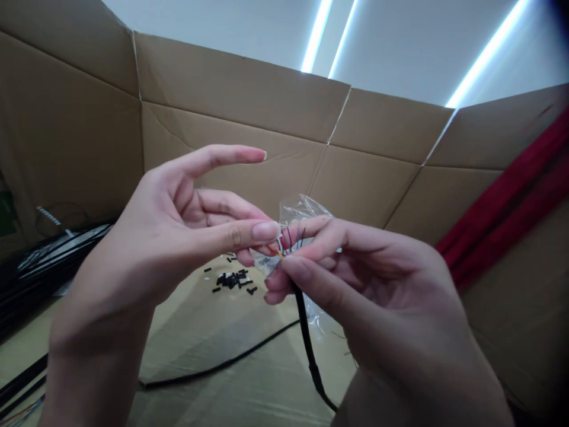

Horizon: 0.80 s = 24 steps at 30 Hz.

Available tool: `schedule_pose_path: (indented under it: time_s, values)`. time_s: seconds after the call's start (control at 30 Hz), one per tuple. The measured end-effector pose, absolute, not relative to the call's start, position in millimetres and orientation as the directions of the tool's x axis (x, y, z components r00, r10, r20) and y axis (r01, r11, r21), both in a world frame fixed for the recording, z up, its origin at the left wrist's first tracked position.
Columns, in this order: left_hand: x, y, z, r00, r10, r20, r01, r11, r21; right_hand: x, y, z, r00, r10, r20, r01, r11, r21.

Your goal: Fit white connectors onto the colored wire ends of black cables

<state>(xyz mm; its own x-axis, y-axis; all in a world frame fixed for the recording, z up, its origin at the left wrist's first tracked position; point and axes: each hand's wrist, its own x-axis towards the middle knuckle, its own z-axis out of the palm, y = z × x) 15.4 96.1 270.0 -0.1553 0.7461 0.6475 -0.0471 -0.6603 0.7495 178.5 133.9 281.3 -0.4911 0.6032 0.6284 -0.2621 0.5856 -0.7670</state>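
Observation:
A black cable (304, 323) hangs down from the fingers of my right hand (377, 284), which pinches it close to its stripped end. Thin coloured wires (290, 238) fan out above that grip, among them purple, red, white, yellow and blue ones. My left hand (191, 225) closes its thumb and a finger on some of these wires, while its index finger is stretched out free. Which wires lie between the left fingertips is partly hidden. Behind the hands is a clear plastic bag (306, 207), partly covered by the fingers.
Small black pieces (233, 279) lie in a loose pile on the table (186, 332). Another stretch of black cable (222, 366) crosses the tabletop. Bundled black cables (44, 267) lie at the left. Cardboard walls (240, 89) surround the work area, with red cloth (511, 196) at the right.

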Motion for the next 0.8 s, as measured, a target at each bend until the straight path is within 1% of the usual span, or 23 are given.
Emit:
schedule_pose_path:
  time_s: [0.1, 0.23, 0.37, 0.5, 0.63, 0.8]
  values:
    - [12.6, 97.3, 269.1, -0.139, 0.737, 0.661, -0.058, -0.672, 0.738, 178.4, 137.3, 281.0, -0.482, 0.625, 0.615, -0.285, 0.552, -0.784]
    - [10.5, 99.1, 268.4, -0.168, 0.729, 0.664, -0.04, -0.678, 0.734, 177.9, 137.7, 280.8, -0.487, 0.643, 0.591, -0.256, 0.542, -0.8]
    - [11.3, 99.7, 268.3, -0.141, 0.746, 0.65, -0.037, -0.66, 0.75, 177.0, 135.1, 279.0, -0.499, 0.646, 0.578, -0.242, 0.537, -0.809]
    - [13.4, 99.5, 269.3, -0.154, 0.771, 0.618, -0.093, -0.634, 0.768, 175.7, 134.5, 278.3, -0.509, 0.658, 0.555, -0.233, 0.516, -0.824]
    - [14.9, 98.8, 270.7, -0.184, 0.781, 0.597, -0.143, -0.622, 0.77, 174.7, 135.1, 279.6, -0.501, 0.654, 0.567, -0.225, 0.534, -0.815]
    - [14.6, 99.0, 269.1, -0.184, 0.758, 0.626, -0.078, -0.646, 0.76, 174.8, 133.8, 278.7, -0.511, 0.638, 0.576, -0.215, 0.554, -0.804]
